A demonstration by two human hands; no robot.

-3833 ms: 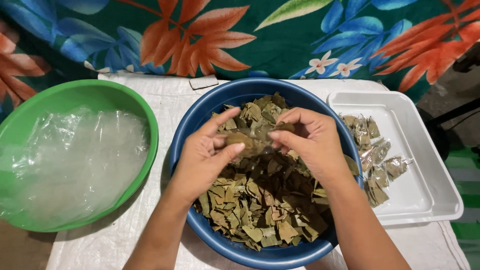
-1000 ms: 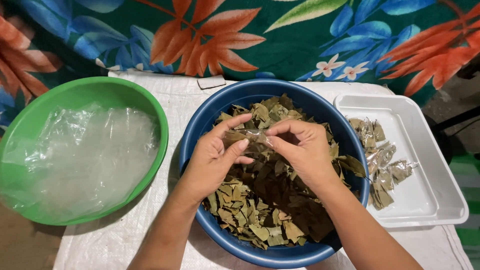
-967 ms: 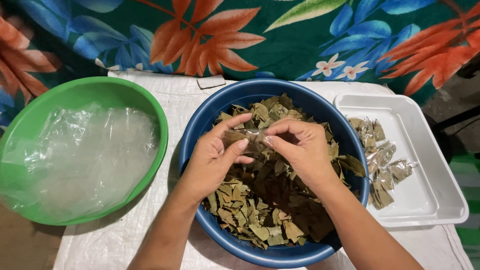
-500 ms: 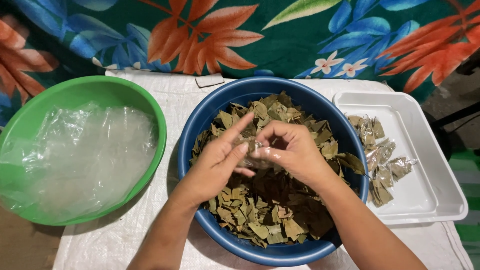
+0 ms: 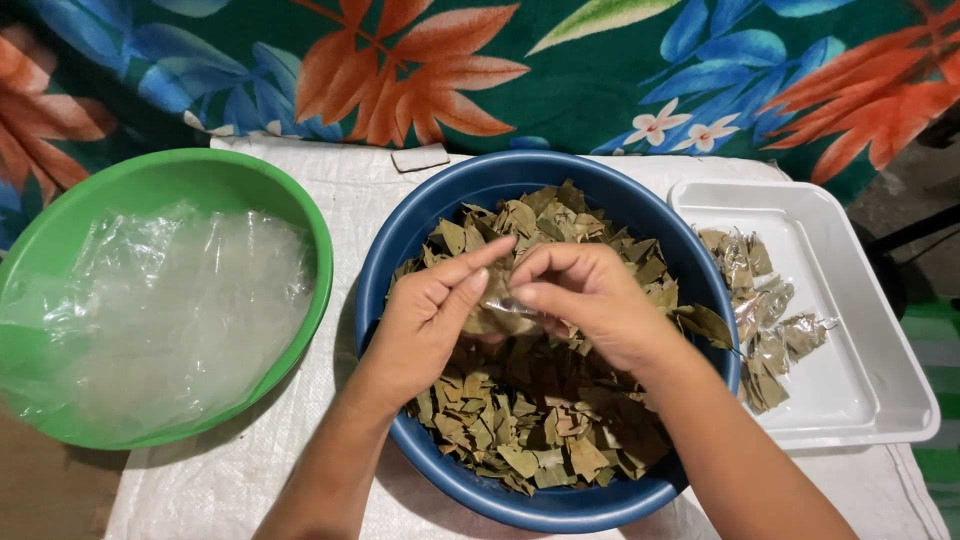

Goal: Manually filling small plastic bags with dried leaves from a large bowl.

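A blue basin [image 5: 420,215] in the middle holds a heap of dried brown-green leaves [image 5: 530,420]. Both my hands hover over it and meet at a small clear plastic packet of leaves [image 5: 497,312]. My left hand [image 5: 430,320] pinches the packet from the left with thumb and forefingers. From the right, my right hand [image 5: 590,300] grips the same packet, fingers curled over its top. The packet is mostly hidden between the fingers.
A green basin [image 5: 150,175] at the left holds a pile of clear plastic bags [image 5: 160,320]. At the right a white tray [image 5: 850,300] carries several filled leaf packets [image 5: 765,320]. All stand on a white woven cloth [image 5: 360,180] with a flowered fabric [image 5: 600,70] behind.
My hands have drawn closer together over the basin and now pinch the small packet between them; earlier they lay more spread on the leaves. The view has shifted slightly.
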